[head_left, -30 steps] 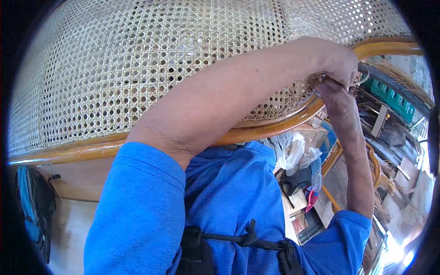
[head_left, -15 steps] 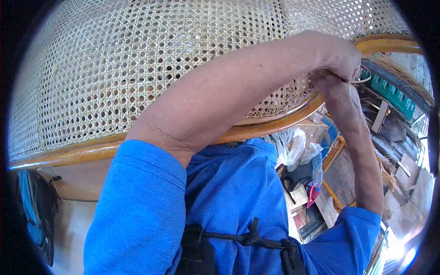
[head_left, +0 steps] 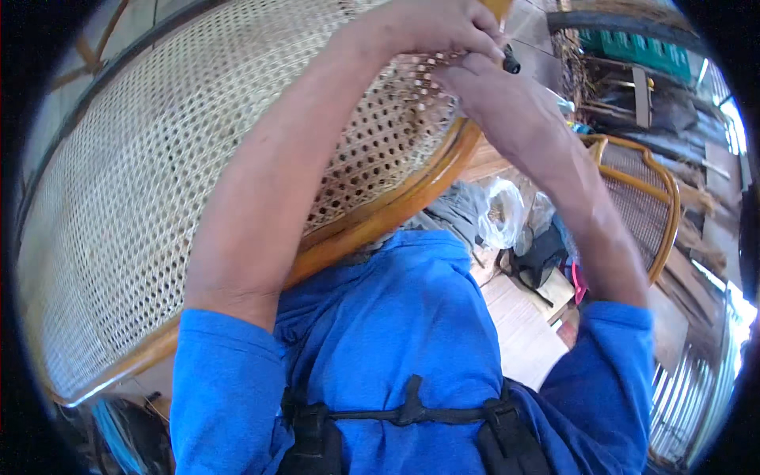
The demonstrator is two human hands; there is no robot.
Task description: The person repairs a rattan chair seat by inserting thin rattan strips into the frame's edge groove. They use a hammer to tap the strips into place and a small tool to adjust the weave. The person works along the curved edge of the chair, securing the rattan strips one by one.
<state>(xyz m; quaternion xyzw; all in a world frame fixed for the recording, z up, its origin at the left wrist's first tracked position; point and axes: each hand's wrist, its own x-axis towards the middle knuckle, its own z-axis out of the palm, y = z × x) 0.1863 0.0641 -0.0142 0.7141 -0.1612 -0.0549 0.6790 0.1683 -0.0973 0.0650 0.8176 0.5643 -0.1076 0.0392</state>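
A large panel of woven cane webbing (head_left: 190, 174) stretches across my lap, edged by a curved, varnished wooden frame (head_left: 404, 202). At the panel's upper right corner my left hand (head_left: 455, 28) is closed, its fingers bent over the rim. Just below it, my right hand (head_left: 483, 87) is closed too, pressed against the webbing edge beside the frame. The two hands nearly touch. A small dark tip (head_left: 511, 59) shows next to the fingers; what it belongs to is hidden. Whatever the fingers pinch cannot be made out.
Right of me stands a wooden frame with cane mesh (head_left: 663, 214). A clear plastic bag (head_left: 501, 214), a black bag (head_left: 538, 257) and a pink object (head_left: 579, 281) lie nearer. A green crate (head_left: 637, 51) sits at the far right among planks.
The panel has tilted in view, its right end now higher. Both hands have shifted up and left in the picture. The thin loop of strand beside them no longer shows.
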